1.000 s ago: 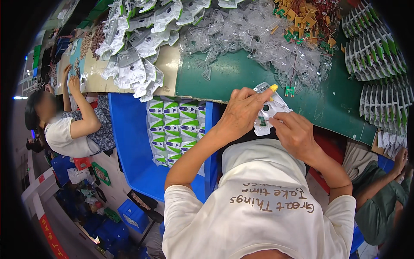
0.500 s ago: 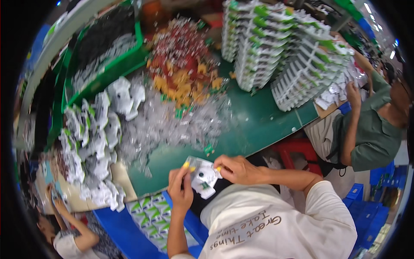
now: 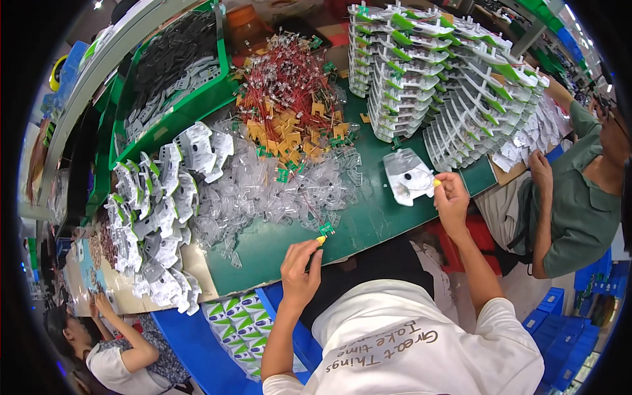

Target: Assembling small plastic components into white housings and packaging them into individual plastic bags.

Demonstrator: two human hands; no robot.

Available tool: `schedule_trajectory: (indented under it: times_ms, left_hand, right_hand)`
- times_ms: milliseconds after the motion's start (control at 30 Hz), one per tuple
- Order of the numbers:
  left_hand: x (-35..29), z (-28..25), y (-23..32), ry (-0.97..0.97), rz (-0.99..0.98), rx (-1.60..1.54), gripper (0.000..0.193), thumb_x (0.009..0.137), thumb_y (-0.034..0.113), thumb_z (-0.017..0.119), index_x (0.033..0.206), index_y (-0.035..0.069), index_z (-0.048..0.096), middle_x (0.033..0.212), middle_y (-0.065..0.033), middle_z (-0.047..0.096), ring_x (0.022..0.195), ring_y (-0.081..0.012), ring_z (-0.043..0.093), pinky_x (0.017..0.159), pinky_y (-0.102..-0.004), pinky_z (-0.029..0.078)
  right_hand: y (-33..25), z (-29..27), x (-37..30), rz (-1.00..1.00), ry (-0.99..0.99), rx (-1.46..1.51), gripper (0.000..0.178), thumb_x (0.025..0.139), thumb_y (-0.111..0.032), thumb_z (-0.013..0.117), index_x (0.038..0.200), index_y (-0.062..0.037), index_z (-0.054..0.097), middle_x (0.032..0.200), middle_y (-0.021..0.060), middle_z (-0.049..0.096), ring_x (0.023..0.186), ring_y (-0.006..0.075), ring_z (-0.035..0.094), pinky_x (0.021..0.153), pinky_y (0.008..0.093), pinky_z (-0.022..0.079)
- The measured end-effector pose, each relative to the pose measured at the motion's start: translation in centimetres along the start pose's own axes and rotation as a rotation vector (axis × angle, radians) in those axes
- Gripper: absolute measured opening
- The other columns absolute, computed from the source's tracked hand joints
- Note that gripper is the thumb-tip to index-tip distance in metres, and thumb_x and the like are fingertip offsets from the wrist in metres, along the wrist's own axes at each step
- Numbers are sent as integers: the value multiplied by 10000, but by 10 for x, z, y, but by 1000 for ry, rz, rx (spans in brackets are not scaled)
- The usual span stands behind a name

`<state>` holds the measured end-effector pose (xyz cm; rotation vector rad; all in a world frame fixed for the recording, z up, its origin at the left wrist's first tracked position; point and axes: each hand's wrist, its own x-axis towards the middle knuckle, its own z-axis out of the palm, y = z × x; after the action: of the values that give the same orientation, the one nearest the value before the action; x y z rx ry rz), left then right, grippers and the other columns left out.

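Observation:
My right hand (image 3: 453,201) pinches the near right edge of a white plastic shell (image 3: 403,172) with a dark round hole in it. The shell is over the table, near the tall stacks. A yellow finger cot covers one of its fingertips. My left hand (image 3: 301,268) is closed at the table's near side, its yellow-covered fingertip against a small green circuit board (image 3: 326,228). A thin wire runs from this board towards the pile of clear plastic parts (image 3: 263,197).
Tall stacks of white-and-green shells (image 3: 401,79) stand at the back right; more white shells (image 3: 158,230) lie at left. Red-wired boards (image 3: 286,79) are heaped behind the clear parts. A green bin (image 3: 168,125) holds dark pieces. Co-workers sit at right (image 3: 579,197) and lower left (image 3: 122,355).
My right hand has carried the white shell away from my body, to the right over the table. My left hand has left the shell and moved to the small green board.

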<state>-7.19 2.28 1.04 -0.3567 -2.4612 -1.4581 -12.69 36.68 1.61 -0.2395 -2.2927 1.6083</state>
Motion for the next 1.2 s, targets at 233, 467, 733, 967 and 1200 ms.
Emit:
schedule_trajectory:
  times_ms: [233, 467, 733, 967, 1200]
  left_hand:
    - [-2, -4, 4, -40, -14, 59, 183, 827, -36, 703, 1007, -13, 682, 967, -159, 697, 861, -320, 662, 756, -373, 526]
    - [2, 3, -5, 14, 44, 30, 179, 807, -33, 716, 981, 4, 694, 923, -128, 703, 797, -293, 654, 682, -371, 515]
    - [-2, 6, -9, 82, 26, 13, 135, 790, -29, 726, 917, 9, 702, 874, -108, 708, 745, -273, 650, 651, -352, 504]
    - [-6, 6, -13, 91, 50, -11, 137, 786, -29, 729, 915, 8, 700, 875, -106, 708, 751, -270, 650, 653, -352, 512]
    - [-7, -1, -9, 96, -3, -57, 143, 820, -23, 722, 960, 1, 708, 890, -116, 709, 758, -252, 662, 676, -324, 516]
  right_hand:
    - [26, 20, 0, -125, 191, -187, 154, 907, 26, 593, 1056, -1, 618, 703, 1, 614, 596, 54, 551, 536, 229, 436]
    - [6, 24, -12, -224, 299, -363, 238, 894, 10, 664, 1127, -34, 655, 626, -2, 593, 556, 66, 523, 551, 230, 433]
    - [-73, 130, 19, -535, -269, -241, 177, 794, 38, 697, 962, -20, 704, 834, 89, 652, 696, 218, 633, 598, 322, 506]
    - [-60, 147, 68, -686, -306, -670, 130, 768, 6, 684, 895, -22, 692, 902, 113, 629, 864, 304, 583, 745, 436, 481]
    - [-72, 139, 53, -749, -412, -436, 156, 778, 20, 662, 930, 8, 630, 890, 121, 629, 870, 295, 607, 782, 416, 483]
